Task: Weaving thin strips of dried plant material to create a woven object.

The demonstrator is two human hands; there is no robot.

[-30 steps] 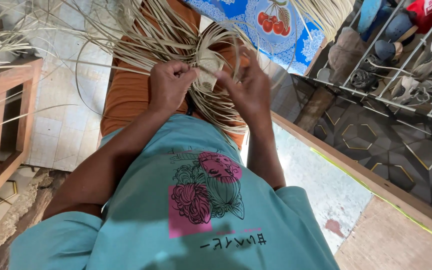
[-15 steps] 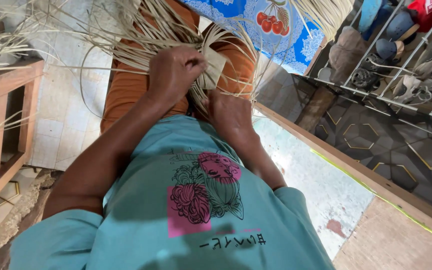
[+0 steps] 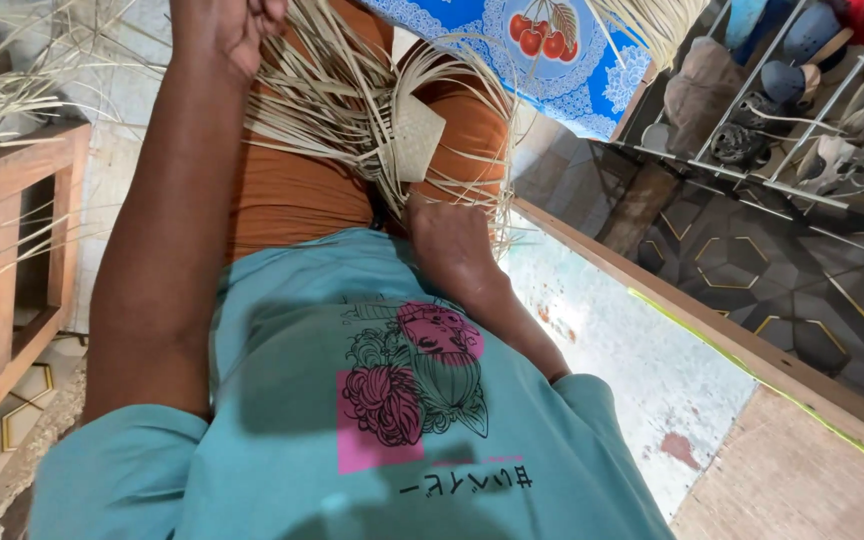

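Tiled floor and shoe rack (image 3: 802, 110) behind, woven piece (image 3: 414, 150) on orange lap, right hand (image 3: 449, 240) gripping its lower edge, fingers hidden, left hand (image 3: 230, 28) cut off above, fisted around strips (image 3: 322, 90).

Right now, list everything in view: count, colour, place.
woven piece: one, pale straw, on the lap
loose strips: many, pale straw, fanned over the lap
wooden frame: one, brown, far left
cloth with fruit print: one, blue and white, top centre
wire rack: one, grey, top right, holding footwear
left hand: raised at top edge, fingers closed on strips
right hand: low on the lap, at the strips below the woven piece
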